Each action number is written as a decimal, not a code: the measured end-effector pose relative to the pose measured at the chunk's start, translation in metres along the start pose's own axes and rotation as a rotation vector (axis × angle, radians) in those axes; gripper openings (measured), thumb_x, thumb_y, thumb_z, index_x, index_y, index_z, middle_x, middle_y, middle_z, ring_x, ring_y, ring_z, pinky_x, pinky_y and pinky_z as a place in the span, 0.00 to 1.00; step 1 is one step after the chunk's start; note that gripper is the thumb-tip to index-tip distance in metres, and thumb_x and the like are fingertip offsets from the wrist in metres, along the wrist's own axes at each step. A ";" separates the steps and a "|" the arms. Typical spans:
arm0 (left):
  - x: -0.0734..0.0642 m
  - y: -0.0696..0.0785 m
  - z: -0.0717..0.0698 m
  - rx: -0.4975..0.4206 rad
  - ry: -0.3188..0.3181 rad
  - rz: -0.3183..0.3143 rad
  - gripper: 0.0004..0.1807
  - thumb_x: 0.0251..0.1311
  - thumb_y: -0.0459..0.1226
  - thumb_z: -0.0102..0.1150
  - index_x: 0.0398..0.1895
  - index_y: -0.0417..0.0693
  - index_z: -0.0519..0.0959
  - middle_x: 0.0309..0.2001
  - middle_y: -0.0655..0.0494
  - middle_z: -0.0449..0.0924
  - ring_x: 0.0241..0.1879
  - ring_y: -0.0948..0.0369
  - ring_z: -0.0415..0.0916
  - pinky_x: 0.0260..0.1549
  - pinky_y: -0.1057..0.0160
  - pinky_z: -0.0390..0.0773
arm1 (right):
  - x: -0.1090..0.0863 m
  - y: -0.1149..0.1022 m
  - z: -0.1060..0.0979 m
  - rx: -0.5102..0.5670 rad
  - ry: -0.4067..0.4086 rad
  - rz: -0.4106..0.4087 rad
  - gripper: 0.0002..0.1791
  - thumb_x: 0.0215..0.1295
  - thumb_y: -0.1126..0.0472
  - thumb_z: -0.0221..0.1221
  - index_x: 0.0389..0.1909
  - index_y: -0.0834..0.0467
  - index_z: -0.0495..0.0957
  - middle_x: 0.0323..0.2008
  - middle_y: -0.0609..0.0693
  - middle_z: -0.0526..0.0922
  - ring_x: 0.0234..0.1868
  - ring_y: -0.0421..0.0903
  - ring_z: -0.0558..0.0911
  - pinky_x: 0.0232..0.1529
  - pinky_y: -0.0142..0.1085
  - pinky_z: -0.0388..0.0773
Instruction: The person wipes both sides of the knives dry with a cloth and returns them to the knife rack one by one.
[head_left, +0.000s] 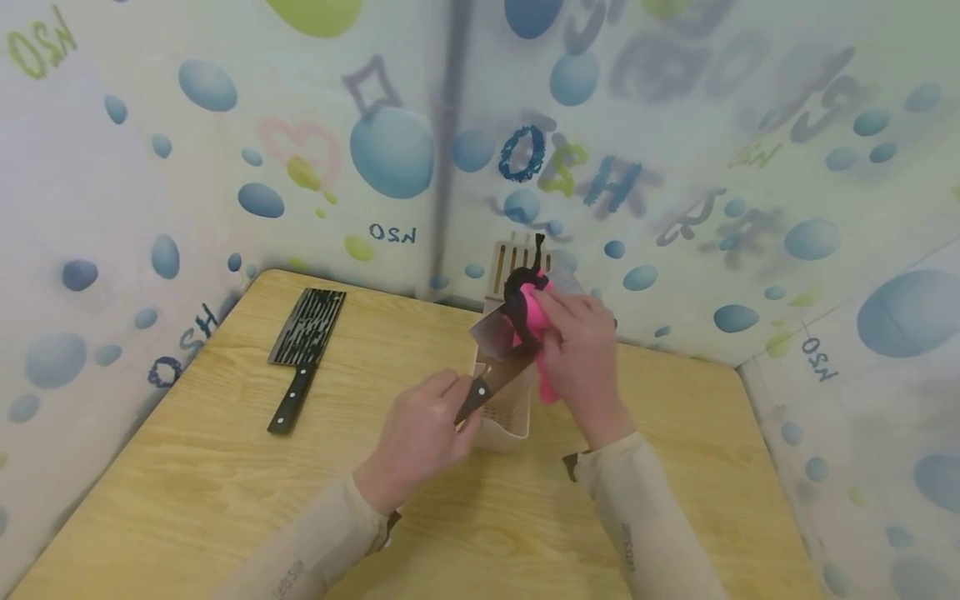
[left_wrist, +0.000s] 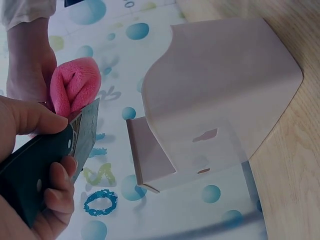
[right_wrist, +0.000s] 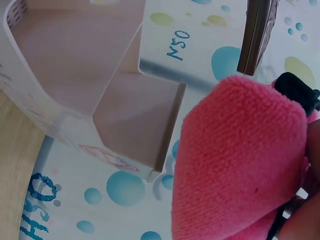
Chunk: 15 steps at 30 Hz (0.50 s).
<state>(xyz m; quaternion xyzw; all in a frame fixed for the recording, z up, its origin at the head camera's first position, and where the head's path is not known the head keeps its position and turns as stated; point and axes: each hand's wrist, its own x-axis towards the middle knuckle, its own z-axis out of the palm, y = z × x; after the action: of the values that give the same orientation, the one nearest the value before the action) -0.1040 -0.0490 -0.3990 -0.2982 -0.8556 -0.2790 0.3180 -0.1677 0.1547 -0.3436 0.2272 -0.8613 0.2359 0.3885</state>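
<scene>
My left hand [head_left: 420,437] grips the black riveted handle of a broad-bladed kitchen knife [head_left: 474,400], whose blade points up and to the right. In the left wrist view, the thumb lies along the handle [left_wrist: 35,165]. My right hand [head_left: 588,354] holds a bunched pink cloth [head_left: 534,310] with black trim against the blade, covering part of it. The cloth [right_wrist: 240,155] looks fluffy in the right wrist view. Both hands are above a pale plastic holder [head_left: 517,429] with a slotted back, partly hidden behind them.
On the left of the wooden table [head_left: 202,467] lies a cleaver [head_left: 309,327] with a streaked dark blade and black handle. Walls with a printed bubble pattern [head_left: 392,152] rise close behind the table and at both sides.
</scene>
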 end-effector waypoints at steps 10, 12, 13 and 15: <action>-0.001 0.001 -0.001 0.000 0.022 0.020 0.08 0.48 0.30 0.69 0.31 0.37 0.81 0.23 0.57 0.69 0.20 0.65 0.64 0.16 0.70 0.67 | 0.002 0.013 -0.007 -0.016 0.042 0.081 0.21 0.58 0.77 0.59 0.51 0.63 0.87 0.47 0.62 0.88 0.42 0.66 0.81 0.44 0.56 0.77; -0.001 0.001 -0.001 0.000 0.026 0.024 0.08 0.48 0.30 0.70 0.31 0.37 0.81 0.23 0.57 0.69 0.20 0.65 0.64 0.16 0.70 0.66 | 0.003 0.016 -0.007 -0.018 0.053 0.092 0.21 0.57 0.78 0.59 0.51 0.64 0.87 0.47 0.62 0.88 0.42 0.66 0.81 0.43 0.57 0.77; -0.001 0.001 -0.002 0.002 0.028 0.026 0.08 0.49 0.30 0.69 0.30 0.37 0.81 0.23 0.57 0.69 0.20 0.65 0.64 0.16 0.69 0.67 | 0.004 0.018 -0.007 -0.021 0.055 0.099 0.21 0.57 0.78 0.59 0.51 0.64 0.87 0.47 0.63 0.88 0.42 0.66 0.81 0.43 0.57 0.77; -0.002 0.002 -0.002 0.003 0.029 0.030 0.08 0.48 0.31 0.70 0.30 0.37 0.81 0.23 0.57 0.69 0.20 0.65 0.64 0.16 0.69 0.67 | 0.005 0.021 -0.008 -0.028 0.051 0.121 0.22 0.58 0.78 0.59 0.52 0.63 0.87 0.47 0.63 0.88 0.42 0.66 0.81 0.44 0.56 0.77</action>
<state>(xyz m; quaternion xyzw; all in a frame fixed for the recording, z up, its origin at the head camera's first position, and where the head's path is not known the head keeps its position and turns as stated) -0.1013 -0.0496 -0.3987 -0.3066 -0.8468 -0.2769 0.3349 -0.1776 0.1747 -0.3398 0.1634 -0.8664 0.2527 0.3984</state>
